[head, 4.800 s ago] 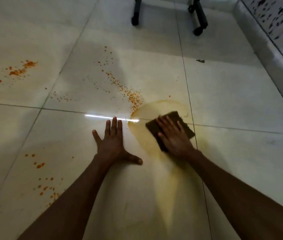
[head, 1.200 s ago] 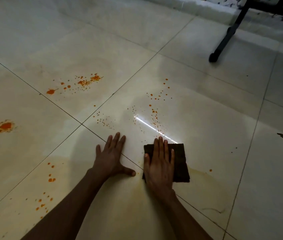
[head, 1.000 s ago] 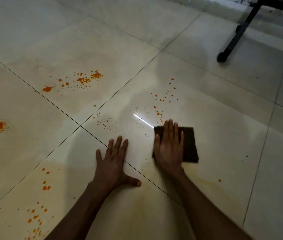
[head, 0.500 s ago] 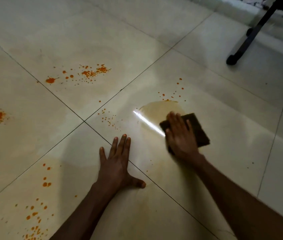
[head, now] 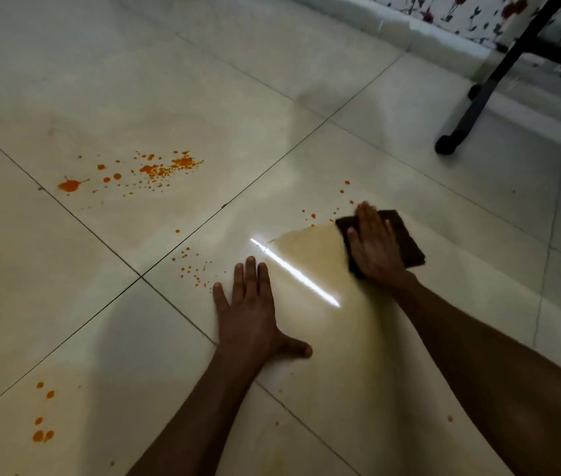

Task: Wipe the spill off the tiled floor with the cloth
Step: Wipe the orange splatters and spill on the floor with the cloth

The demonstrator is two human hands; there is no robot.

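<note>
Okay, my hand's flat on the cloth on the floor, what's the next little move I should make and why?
Probably push the cloth a little further forward under the right hand: a few orange drops sit just beyond its far edge, while the tile behind it shows only a wet yellowish smear. The left hand rests flat on the floor as a brace.

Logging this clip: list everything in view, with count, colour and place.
cloth: one, dark brown, flat on the floor, right of centre
splatter: several patches of orange drops, left and centre
smear: one, yellowish wet film, left of the cloth
floor: pale glossy tiles, dark grout lines
leg: one, black, slanted, upper right
wall: white with red flowers, top right
left hand: flat on the floor, fingers straight
right hand: flat, pressing on the cloth
</note>
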